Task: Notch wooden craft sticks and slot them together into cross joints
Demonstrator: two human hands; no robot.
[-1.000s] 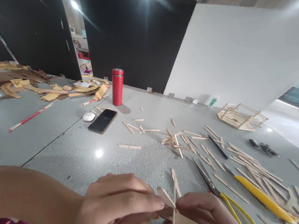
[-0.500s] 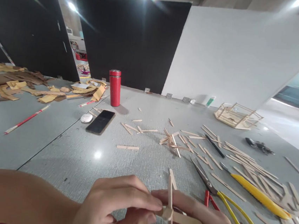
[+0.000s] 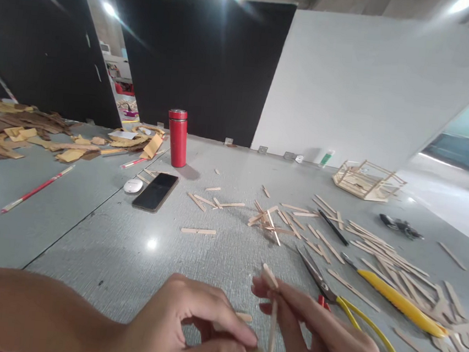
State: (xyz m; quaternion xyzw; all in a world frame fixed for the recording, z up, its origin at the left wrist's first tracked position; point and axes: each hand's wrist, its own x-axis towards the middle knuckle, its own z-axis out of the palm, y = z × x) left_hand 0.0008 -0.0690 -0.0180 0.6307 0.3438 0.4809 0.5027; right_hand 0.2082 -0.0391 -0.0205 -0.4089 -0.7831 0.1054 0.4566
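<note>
At the bottom middle are a few joined wooden craft sticks (image 3: 272, 329), one upright and one lying across near the lower edge. My left hand (image 3: 199, 327) pinches the lower, crosswise part between thumb and index finger. My right hand (image 3: 319, 331) has its fingertips closed on the upper part of the upright stick, where a short piece (image 3: 269, 276) leans against it. The low end of the sticks is cut off by the picture edge and partly hidden by my fingers. Scissors with yellow handles (image 3: 346, 311) lie just beyond my right hand.
A yellow utility knife (image 3: 400, 300), a black pen (image 3: 334, 229) and many loose craft sticks (image 3: 372, 233) lie on the right. A small stick frame (image 3: 366, 183) stands behind them. Further left are a phone (image 3: 156, 191), a white earbud case (image 3: 133, 186) and a red flask (image 3: 177, 140).
My right hand has shifted its grip to the top of the upright stick. The sticks have turned and dropped lower, with my left hand still pinching them. The view has swung slightly.
</note>
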